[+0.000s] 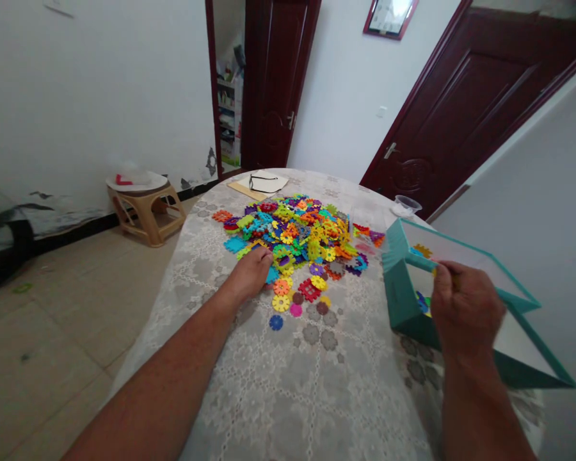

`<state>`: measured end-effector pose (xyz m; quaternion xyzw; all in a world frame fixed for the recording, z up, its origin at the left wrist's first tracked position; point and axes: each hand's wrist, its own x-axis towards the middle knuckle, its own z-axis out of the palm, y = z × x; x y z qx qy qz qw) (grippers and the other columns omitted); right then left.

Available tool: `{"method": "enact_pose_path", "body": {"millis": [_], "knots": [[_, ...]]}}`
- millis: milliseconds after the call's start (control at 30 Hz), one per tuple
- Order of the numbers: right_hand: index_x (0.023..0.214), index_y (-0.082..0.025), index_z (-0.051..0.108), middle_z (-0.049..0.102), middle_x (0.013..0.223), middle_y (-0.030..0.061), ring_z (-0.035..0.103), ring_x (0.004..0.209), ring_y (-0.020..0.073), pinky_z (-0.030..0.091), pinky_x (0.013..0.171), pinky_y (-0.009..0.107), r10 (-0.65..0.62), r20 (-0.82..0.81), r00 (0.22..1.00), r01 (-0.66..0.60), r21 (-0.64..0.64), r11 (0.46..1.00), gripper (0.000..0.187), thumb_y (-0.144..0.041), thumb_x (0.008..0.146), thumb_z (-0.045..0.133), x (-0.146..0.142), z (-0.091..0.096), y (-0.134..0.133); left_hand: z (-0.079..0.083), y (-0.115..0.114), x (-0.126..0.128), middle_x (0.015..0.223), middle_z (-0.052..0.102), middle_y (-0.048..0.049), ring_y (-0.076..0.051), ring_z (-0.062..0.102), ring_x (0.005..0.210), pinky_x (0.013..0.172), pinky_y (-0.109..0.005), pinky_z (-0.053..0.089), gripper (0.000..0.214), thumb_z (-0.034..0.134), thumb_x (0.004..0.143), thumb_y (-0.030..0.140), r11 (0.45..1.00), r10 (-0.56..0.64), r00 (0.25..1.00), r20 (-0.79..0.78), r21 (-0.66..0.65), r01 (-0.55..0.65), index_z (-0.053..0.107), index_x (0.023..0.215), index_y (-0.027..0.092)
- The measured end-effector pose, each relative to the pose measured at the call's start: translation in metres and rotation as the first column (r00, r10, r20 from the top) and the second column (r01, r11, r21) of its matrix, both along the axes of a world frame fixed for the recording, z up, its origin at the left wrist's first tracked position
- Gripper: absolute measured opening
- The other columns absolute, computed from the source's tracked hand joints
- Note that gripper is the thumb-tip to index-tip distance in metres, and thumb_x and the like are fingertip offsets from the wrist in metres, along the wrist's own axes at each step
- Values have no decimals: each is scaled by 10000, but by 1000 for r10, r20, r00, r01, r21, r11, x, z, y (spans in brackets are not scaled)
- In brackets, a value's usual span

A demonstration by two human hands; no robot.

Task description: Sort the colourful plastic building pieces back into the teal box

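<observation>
A heap of colourful plastic interlocking pieces [297, 224], some round like flowers and some square, lies on the lace-covered table [278, 390]. At the heap's near left edge is my left hand [255, 272], its fingers curled among the pieces; what they hold, if anything, is hidden. On the right, my right hand [468, 304] is closed in a pinch above a teal box [408, 307], with a bit of a yellow plastic piece showing at the fingertips. Several pieces [423, 301] lie inside that box. A blue round piece [276, 322] rests alone in front of the heap.
Behind the heap, black-framed glasses [264, 184] lie on a pale pad. A clear plastic tub [407, 205] stands by the table's far right edge. To the left is a tan stool [148, 214] on the tiled floor. Dark red doors [465, 102] are beyond.
</observation>
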<state>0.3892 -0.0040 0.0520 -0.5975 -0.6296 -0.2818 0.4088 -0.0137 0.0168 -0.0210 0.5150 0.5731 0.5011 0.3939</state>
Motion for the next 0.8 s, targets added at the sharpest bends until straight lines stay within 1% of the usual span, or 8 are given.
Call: {"method": "enact_pose_path", "body": {"millis": [133, 233, 433, 533, 600, 667, 733, 800], "knots": [[1045, -173, 733, 701, 963, 166, 629, 982, 332, 506, 878, 464, -47, 93, 995, 48, -7, 999, 276, -310, 992, 499, 43, -13, 16, 7, -2, 4, 686, 533, 13, -141, 507, 596, 505, -228, 506, 209, 699, 854, 385, 998, 33, 975, 220, -51, -22, 629, 758, 213], [1058, -166, 714, 700, 1009, 172, 634, 1008, 322, 512, 898, 462, -26, 128, 991, 33, -53, 998, 271, -237, 972, 467, 52, -25, 21, 15, -5, 5, 721, 564, 9, -142, 537, 622, 530, -262, 568, 223, 740, 820, 409, 994, 48, 934, 355, -110, -10, 647, 816, 207], [1066, -174, 690, 728, 1068, 154, 649, 1047, 314, 471, 1007, 505, 6, 136, 991, -3, -28, 1000, 233, -198, 947, 491, 21, -18, 16, 25, -3, 1, 845, 650, -12, -145, 593, 689, 572, -298, 627, 238, 783, 794, 377, 978, 151, 861, 485, -199, -59, 661, 902, 203], [1094, -190, 695, 735, 1110, 136, 652, 1100, 293, 473, 1059, 503, 182, 61, 981, -179, -56, 982, 239, -215, 994, 480, -18, -19, 8, 28, -3, 1, 890, 669, -18, -141, 615, 699, 575, -297, 637, 234, 783, 804, 360, 974, 182, 843, 507, -210, -84, 669, 931, 200], [1197, -207, 690, 726, 1180, 134, 647, 1149, 281, 490, 1072, 494, 371, 0, 928, -364, -199, 910, 284, -213, 1014, 472, -51, -29, 2, 29, -4, 2, 900, 680, -19, -139, 625, 691, 562, -296, 637, 234, 781, 812, 364, 975, 174, 840, 513, -206, -76, 671, 935, 197], [1343, -218, 655, 694, 1313, 147, 615, 1245, 277, 483, 1106, 497, 543, -38, 839, -516, -372, 772, 386, -175, 1015, 455, -81, -45, -2, 29, -5, 4, 895, 686, -23, -139, 626, 676, 546, -292, 632, 225, 768, 825, 366, 977, 164, 843, 513, -200, -68, 672, 929, 191], [1460, -226, 598, 617, 1469, 153, 557, 1344, 279, 454, 1146, 504, 637, -46, 770, -560, -526, 640, 487, -136, 1004, 453, -104, -62, -1, 30, -6, 5, 873, 680, -20, -135, 617, 659, 538, -285, 626, 213, 755, 835, 361, 978, 164, 844, 510, -193, -73, 673, 923, 185], [1505, -232, 571, 552, 1557, 148, 508, 1399, 287, 427, 1164, 507, 660, -29, 751, -522, -639, 565, 540, -114, 985, 485, -118, -74, 2, 30, -7, 5, 847, 669, -12, -133, 608, 651, 539, -280, 622, 209, 751, 838, 359, 980, 160, 843, 513, -187, -72, 673, 923, 184]]}}
